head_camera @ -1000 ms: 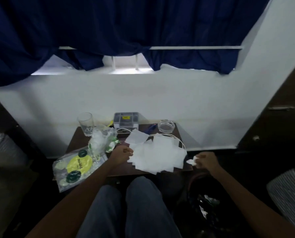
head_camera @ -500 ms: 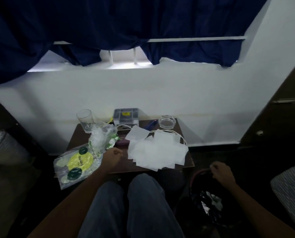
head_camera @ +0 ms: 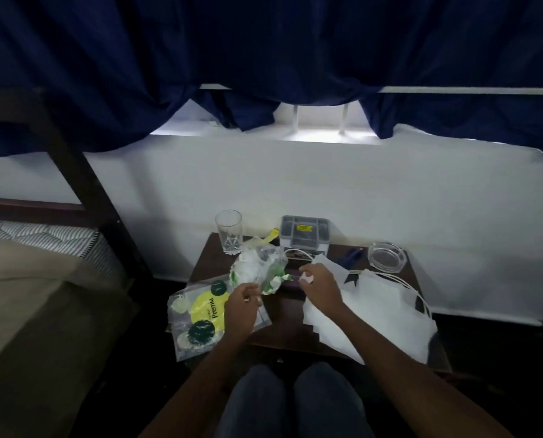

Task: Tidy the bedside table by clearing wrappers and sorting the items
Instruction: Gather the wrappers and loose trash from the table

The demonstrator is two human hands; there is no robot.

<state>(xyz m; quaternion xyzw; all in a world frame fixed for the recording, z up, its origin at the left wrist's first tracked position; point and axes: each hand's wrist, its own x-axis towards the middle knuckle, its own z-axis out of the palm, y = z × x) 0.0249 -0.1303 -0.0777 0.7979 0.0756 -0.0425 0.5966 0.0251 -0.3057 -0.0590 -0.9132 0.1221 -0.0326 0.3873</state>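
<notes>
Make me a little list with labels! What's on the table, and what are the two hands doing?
Table: dark wood bedside table, cluttered
Back row: drinking glass, grey organiser box, glass ashtray
Left side: crumpled plastic bag behind a flat Premia packet that overhangs the table's edge
Right side: pile of white sheets
Left hand: fingers curled beside the crumpled plastic bag; grip unclear
Right hand: seems to pinch a small white scrap

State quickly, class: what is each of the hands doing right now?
Left hand: fingers curled; whether it holds anything cannot be told.
Right hand: pinches a small white scrap.
</notes>
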